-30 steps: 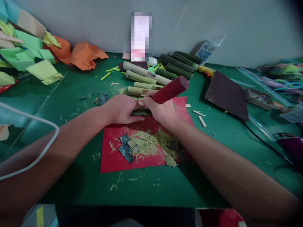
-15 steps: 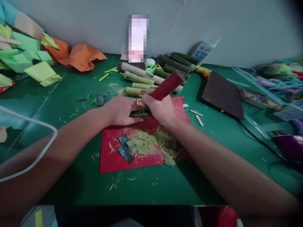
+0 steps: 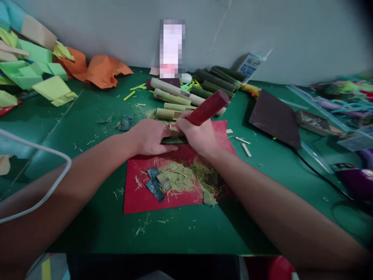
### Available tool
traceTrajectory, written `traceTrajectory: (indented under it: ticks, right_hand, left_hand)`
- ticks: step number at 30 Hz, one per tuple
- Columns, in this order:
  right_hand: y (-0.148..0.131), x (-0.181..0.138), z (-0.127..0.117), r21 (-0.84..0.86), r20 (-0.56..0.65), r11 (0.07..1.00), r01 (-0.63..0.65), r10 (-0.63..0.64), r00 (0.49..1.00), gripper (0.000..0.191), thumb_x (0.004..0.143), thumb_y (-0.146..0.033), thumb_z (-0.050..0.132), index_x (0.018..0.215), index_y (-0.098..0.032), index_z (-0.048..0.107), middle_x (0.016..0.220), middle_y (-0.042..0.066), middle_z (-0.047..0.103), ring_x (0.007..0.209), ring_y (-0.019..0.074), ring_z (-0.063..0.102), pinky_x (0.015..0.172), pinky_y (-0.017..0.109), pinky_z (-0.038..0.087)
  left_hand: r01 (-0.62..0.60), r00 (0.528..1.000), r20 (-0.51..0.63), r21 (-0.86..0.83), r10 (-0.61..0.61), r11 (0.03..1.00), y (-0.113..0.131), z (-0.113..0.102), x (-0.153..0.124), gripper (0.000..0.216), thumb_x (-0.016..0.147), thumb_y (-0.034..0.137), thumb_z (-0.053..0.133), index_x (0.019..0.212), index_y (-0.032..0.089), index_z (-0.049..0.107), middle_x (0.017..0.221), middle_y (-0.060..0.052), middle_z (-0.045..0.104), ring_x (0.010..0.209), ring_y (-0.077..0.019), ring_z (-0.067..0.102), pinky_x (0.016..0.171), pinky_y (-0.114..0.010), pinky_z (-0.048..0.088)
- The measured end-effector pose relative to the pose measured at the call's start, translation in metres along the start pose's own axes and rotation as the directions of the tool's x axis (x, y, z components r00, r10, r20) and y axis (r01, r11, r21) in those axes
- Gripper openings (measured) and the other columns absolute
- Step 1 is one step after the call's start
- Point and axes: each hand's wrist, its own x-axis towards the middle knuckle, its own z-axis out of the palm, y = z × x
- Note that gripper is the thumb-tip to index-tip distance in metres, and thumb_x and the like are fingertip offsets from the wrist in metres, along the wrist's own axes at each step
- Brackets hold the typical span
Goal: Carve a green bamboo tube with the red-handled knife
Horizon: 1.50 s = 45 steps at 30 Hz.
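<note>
My left hand (image 3: 150,136) is closed around a short greenish bamboo piece (image 3: 175,140), pressing it down over the red sheet (image 3: 136,198). In my right hand (image 3: 198,134) is a tool with a thick, round red handle (image 3: 208,108), slanting up to the right. Its working end is hidden by my fingers, close to the bamboo. Nearer to me on the sheet lie a heap of pale bamboo shavings (image 3: 180,177) and several small dark squares (image 3: 155,184) that look like sandpaper.
Behind my hands lie several cut bamboo tubes (image 3: 171,96). A lit phone (image 3: 171,46) leans on the wall. Crumpled orange paper (image 3: 106,70) and green paper sit left, a dark board (image 3: 275,118) right. A white cable (image 3: 58,182) loops across my left forearm.
The whole view has shifted very slightly. My hands, the red-handled tool and the bamboo piece keep almost the same places relative to the sheet.
</note>
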Motion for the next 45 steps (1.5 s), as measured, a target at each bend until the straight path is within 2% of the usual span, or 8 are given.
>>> traceTrajectory:
  ticks: [5, 10, 17, 22, 27, 36, 40, 45]
  right_hand:
    - [-0.0029, -0.0014, -0.0001, -0.007, -0.008, 1.000, -0.013, 0.013, 1.000, 0.022, 0.072, -0.015, 0.054, 0.055, -0.022, 0.042, 0.057, -0.004, 0.045, 0.060, 0.0111, 0.042, 0.056, 0.027, 0.036]
    - [-0.0040, -0.0038, -0.0016, 0.001, 0.095, 1.000, -0.028, 0.027, 0.995, 0.021, 0.069, -0.014, 0.055, 0.054, -0.022, 0.042, 0.055, -0.004, 0.043, 0.057, 0.0111, 0.040, 0.054, 0.028, 0.033]
    - [-0.0018, -0.0032, -0.0028, 0.030, 0.006, 0.999, -0.016, 0.016, 1.000, 0.022, 0.072, -0.014, 0.054, 0.055, -0.022, 0.044, 0.058, -0.002, 0.045, 0.060, 0.0119, 0.042, 0.056, 0.028, 0.035]
    - [-0.0035, -0.0033, -0.0020, 0.054, 0.022, 0.998, -0.016, 0.015, 1.000, 0.021, 0.072, -0.014, 0.054, 0.055, -0.022, 0.045, 0.058, -0.003, 0.045, 0.059, 0.0111, 0.041, 0.055, 0.028, 0.035]
    - [-0.0018, -0.0043, -0.0010, 0.045, 0.033, 0.999, -0.011, 0.010, 0.999, 0.019, 0.071, -0.016, 0.056, 0.055, -0.022, 0.047, 0.057, -0.003, 0.048, 0.058, 0.0115, 0.044, 0.055, 0.028, 0.036]
    - [0.0011, -0.0051, -0.0003, 0.018, 0.006, 1.000, 0.021, -0.021, 1.000, 0.018, 0.074, -0.018, 0.058, 0.060, -0.021, 0.047, 0.061, -0.003, 0.049, 0.063, 0.0119, 0.046, 0.058, 0.028, 0.039]
    - [-0.0014, -0.0057, -0.0012, -0.019, 0.003, 0.998, 0.062, -0.062, 0.998, 0.021, 0.080, -0.026, 0.062, 0.063, -0.021, 0.050, 0.065, -0.002, 0.053, 0.066, 0.0127, 0.049, 0.063, 0.029, 0.042]
    - [-0.0044, -0.0060, -0.0047, 0.013, 0.022, 1.000, 0.014, -0.015, 1.000, 0.027, 0.080, -0.023, 0.058, 0.057, -0.021, 0.045, 0.059, -0.003, 0.047, 0.061, 0.0113, 0.044, 0.058, 0.028, 0.037]
  left_hand:
    - [-0.018, 1.000, -0.015, -0.007, 0.018, 1.000, -0.0009, 0.0013, -0.0001, 0.049, 0.090, 0.062, 0.048, 0.102, 0.021, 0.074, 0.081, -0.009, 0.071, 0.072, -0.0232, 0.063, 0.061, -0.031, 0.039]
    - [-0.062, 0.998, -0.038, -0.070, 0.059, 0.996, -0.0021, 0.0025, 0.0000, 0.043, 0.092, 0.055, 0.048, 0.109, 0.023, 0.072, 0.098, -0.008, 0.074, 0.086, -0.0249, 0.067, 0.068, -0.032, 0.044]
    - [-0.041, 0.999, -0.019, -0.026, 0.041, 0.999, -0.0019, -0.0003, 0.0003, 0.046, 0.091, 0.059, 0.049, 0.106, 0.022, 0.072, 0.078, -0.008, 0.070, 0.069, -0.0225, 0.063, 0.058, -0.031, 0.038]
    - [-0.033, 0.999, -0.010, -0.019, 0.033, 0.999, -0.0009, -0.0005, 0.0000, 0.047, 0.091, 0.060, 0.048, 0.104, 0.022, 0.073, 0.081, -0.008, 0.071, 0.072, -0.0235, 0.064, 0.060, -0.031, 0.038]
    - [-0.028, 0.999, -0.030, -0.032, 0.027, 0.999, 0.0001, 0.0006, -0.0006, 0.046, 0.091, 0.058, 0.050, 0.112, 0.023, 0.072, 0.095, -0.008, 0.074, 0.083, -0.0250, 0.066, 0.066, -0.031, 0.042]
    - [-0.033, 0.999, -0.032, -0.030, 0.032, 0.999, 0.0001, 0.0009, -0.0007, 0.044, 0.091, 0.056, 0.050, 0.111, 0.022, 0.071, 0.096, -0.008, 0.073, 0.085, -0.0246, 0.067, 0.068, -0.031, 0.044]
    - [-0.040, 0.999, -0.012, 0.018, 0.040, 0.999, 0.0007, 0.0011, -0.0005, 0.052, 0.091, 0.059, 0.048, 0.118, 0.021, 0.069, 0.090, -0.010, 0.073, 0.079, -0.0254, 0.066, 0.065, -0.032, 0.044]
    - [-0.016, 1.000, 0.009, 0.044, 0.015, 0.999, 0.0027, -0.0005, 0.0001, 0.053, 0.090, 0.062, 0.047, 0.109, 0.020, 0.072, 0.082, -0.010, 0.071, 0.070, -0.0238, 0.064, 0.059, -0.031, 0.039]
